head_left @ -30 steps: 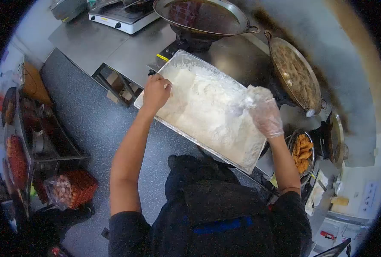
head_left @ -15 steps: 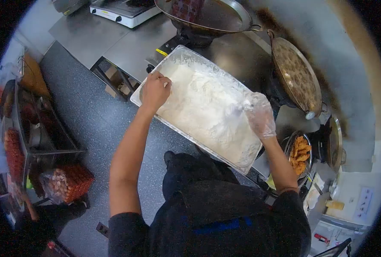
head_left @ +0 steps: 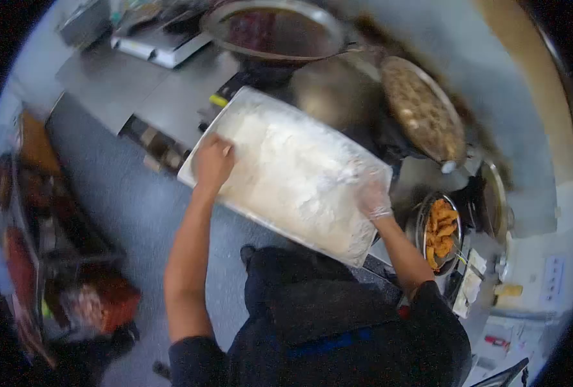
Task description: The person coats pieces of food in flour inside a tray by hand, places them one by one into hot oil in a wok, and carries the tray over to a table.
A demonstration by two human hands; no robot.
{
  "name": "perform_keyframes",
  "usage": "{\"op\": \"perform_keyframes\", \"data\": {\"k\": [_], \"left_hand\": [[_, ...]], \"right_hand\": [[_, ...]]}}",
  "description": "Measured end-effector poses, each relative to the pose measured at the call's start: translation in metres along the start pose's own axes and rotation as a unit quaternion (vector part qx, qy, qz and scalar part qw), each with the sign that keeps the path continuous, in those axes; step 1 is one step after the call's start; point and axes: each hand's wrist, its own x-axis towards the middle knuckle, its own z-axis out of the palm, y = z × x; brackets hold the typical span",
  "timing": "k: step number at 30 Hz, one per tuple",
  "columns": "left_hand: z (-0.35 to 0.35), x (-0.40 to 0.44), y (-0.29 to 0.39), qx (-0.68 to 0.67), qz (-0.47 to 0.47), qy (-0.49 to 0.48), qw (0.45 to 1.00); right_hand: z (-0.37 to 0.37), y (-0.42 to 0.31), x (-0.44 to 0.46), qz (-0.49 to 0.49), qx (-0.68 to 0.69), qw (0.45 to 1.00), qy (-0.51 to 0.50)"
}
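A rectangular metal tray (head_left: 270, 222) of white flour (head_left: 286, 164) lies slantwise in front of me. My bare left hand (head_left: 215, 160) is closed on the tray's left side, thumb over the rim. My right hand (head_left: 371, 192), in a clear plastic glove, is at the flour near the tray's right end; its fingers are blurred, and whether they hold anything cannot be made out.
Beyond the tray is a wide pan of dark liquid (head_left: 273, 29). A pan of bubbling oil (head_left: 422, 106) stands to the right, and fried pieces (head_left: 442, 226) fill a strainer nearer me. A crate (head_left: 109, 303) sits low left; a co-worker's arm (head_left: 35, 335) shows beside it.
The view has shifted and blurred. The gloved right hand has come lower over the flour, no longer raising the pale floury lump seen earlier. The left hand keeps its place on the tray.
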Motion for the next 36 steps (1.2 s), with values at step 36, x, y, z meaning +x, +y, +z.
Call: {"op": "perform_keyframes", "data": {"k": [36], "left_hand": [[0.019, -0.035, 0.064, 0.097, -0.023, 0.004, 0.995]], "right_hand": [[-0.085, 0.378, -0.012, 0.335, 0.131, 0.933, -0.006]]}}
